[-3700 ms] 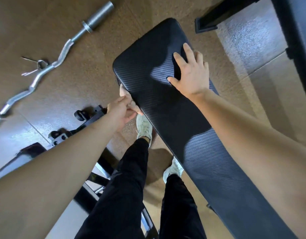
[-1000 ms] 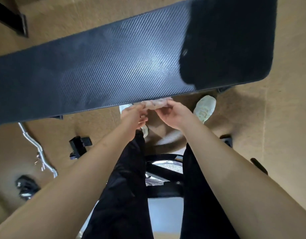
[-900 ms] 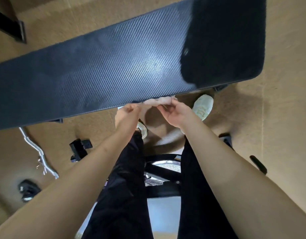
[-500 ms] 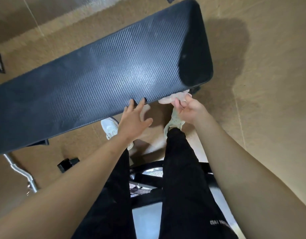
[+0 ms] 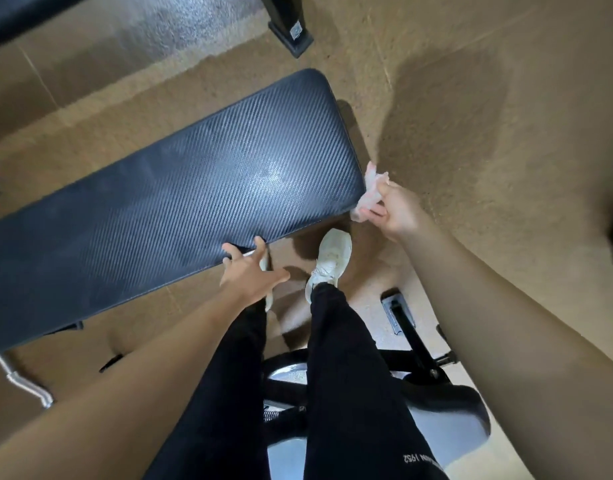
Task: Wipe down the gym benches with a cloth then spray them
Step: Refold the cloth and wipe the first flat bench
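While the right hand [image 5: 395, 213] pinches the cloth [image 5: 370, 192], left hand [image 5: 249, 271] splayed at bench [image 5: 194, 188] edge

The black padded bench [image 5: 201, 188], weave-textured, ran slantwise from near left to far right. The pale, crumpled cloth [image 5: 369, 197] was bunched against its right end.

Black trousers [image 5: 350, 393], loose, plain, both legs. Small white print [image 5: 419, 459] low on R thigh of trousers, upside down to camera; "1952" legible, rest cut off. Off-white R trainer [image 5: 331, 261] w/ laces beyond R trouser cuff. L trainer [image 5: 268, 297] at L cuff, same colour, mostly hidden. Forearms [image 5: 506, 323] bare
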`<control>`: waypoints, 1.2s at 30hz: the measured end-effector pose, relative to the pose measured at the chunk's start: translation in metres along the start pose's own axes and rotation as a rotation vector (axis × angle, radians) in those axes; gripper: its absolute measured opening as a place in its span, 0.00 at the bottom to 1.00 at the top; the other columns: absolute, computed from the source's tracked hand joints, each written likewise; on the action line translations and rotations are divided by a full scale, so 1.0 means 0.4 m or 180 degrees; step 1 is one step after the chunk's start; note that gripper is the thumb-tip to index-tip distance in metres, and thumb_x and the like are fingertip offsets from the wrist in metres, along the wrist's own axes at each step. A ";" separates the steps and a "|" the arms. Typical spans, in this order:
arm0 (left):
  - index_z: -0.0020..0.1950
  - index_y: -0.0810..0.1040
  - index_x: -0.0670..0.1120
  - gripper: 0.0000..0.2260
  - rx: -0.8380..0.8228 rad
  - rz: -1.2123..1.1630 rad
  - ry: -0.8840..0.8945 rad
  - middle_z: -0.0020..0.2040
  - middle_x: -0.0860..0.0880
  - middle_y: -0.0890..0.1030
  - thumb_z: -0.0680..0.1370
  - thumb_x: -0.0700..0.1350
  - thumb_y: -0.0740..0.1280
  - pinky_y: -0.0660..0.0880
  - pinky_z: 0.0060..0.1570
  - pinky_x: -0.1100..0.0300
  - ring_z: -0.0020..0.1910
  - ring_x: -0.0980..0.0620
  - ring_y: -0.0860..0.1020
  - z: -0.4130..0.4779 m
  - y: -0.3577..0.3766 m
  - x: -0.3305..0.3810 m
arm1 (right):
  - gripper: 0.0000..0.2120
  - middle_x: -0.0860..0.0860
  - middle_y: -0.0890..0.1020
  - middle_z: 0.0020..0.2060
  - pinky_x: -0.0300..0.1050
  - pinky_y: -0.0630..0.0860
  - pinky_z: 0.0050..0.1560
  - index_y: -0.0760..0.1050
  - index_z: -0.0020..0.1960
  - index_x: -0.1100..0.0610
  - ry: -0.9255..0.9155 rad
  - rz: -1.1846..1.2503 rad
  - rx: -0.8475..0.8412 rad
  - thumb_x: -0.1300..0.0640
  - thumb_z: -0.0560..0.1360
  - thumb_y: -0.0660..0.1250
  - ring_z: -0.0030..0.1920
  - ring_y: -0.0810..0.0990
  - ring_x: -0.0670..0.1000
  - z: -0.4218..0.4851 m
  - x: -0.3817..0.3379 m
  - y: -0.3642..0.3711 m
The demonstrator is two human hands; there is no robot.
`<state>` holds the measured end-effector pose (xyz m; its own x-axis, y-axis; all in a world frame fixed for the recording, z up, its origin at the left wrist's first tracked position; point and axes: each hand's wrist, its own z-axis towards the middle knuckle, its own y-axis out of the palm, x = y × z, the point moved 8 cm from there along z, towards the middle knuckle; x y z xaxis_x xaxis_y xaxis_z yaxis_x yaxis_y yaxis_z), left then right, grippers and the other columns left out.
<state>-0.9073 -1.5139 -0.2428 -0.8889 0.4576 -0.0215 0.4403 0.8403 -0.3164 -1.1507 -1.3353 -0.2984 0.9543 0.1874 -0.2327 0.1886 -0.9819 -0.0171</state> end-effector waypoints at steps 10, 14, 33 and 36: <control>0.79 0.68 0.54 0.30 -0.0342 -0.1020 0.0239 0.77 0.45 0.69 0.78 0.55 0.70 0.67 0.71 0.50 0.72 0.43 0.72 -0.076 -0.136 0.024 | 0.10 0.55 0.83 0.57 0.52 0.82 0.53 0.76 0.60 0.57 -0.0667 0.0599 -0.0938 0.55 0.84 0.59 0.57 0.83 0.52 -0.189 -0.297 0.152; 0.73 0.75 0.53 0.21 -0.0189 -0.1592 0.0666 0.68 0.51 0.79 0.80 0.53 0.69 0.69 0.64 0.59 0.65 0.52 0.76 -0.171 -0.261 0.115 | 0.10 0.51 0.83 0.51 0.49 0.81 0.50 0.76 0.59 0.55 -0.0746 0.0240 -0.0973 0.53 0.85 0.58 0.49 0.84 0.48 -0.361 -0.330 0.153; 0.56 0.81 0.57 0.09 0.1036 -0.1222 0.2829 0.53 0.58 0.83 0.77 0.54 0.72 0.75 0.61 0.47 0.55 0.53 0.79 -0.674 -0.622 0.631 | 0.15 0.61 0.81 0.62 0.60 0.77 0.63 0.74 0.66 0.63 -0.1167 -0.0037 -0.1447 0.56 0.83 0.61 0.62 0.81 0.58 -0.837 -0.566 0.003; 0.46 0.82 0.50 0.03 0.1021 -0.1562 0.2728 0.44 0.53 0.83 0.78 0.45 0.74 0.77 0.52 0.43 0.46 0.51 0.80 -0.725 -0.628 0.726 | 0.09 0.56 0.84 0.53 0.54 0.79 0.56 0.76 0.59 0.60 -0.1160 -0.0107 -0.1502 0.58 0.84 0.60 0.54 0.84 0.53 -0.844 -0.669 -0.072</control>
<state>-1.2391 -1.5077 0.1052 -0.5178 0.2448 0.8197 -0.1117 0.9306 -0.3485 -1.3334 -1.3480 0.0925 0.8208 0.1148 -0.5595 0.3796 -0.8416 0.3842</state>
